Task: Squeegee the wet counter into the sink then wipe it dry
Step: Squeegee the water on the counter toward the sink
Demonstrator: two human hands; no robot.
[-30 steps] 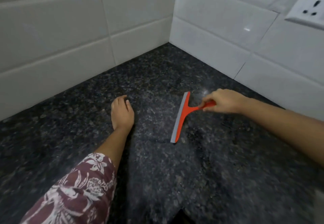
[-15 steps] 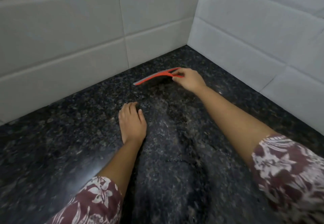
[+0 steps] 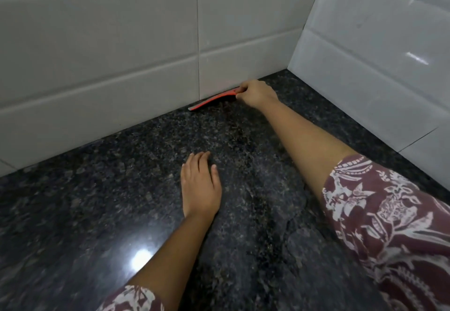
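Observation:
A red squeegee [image 3: 212,100] lies with its blade along the foot of the back tiled wall, on the dark speckled granite counter [image 3: 117,189]. My right hand [image 3: 258,92] is stretched far forward and closed around the squeegee's handle. My left hand [image 3: 200,184] rests flat, palm down, on the counter in the middle of the view, fingers apart and holding nothing. A wet film with an irregular edge shows on the granite between and below my arms. No sink is in view.
White tiled walls stand at the back [image 3: 121,55] and on the right [image 3: 377,67], meeting in a corner beyond my right hand. A lamp's reflection [image 3: 141,258] glares on the counter near my left forearm.
My right hand has carried the squeegee away from me, from mid-counter to the base of the back wall. My left hand has stayed flat on the counter.

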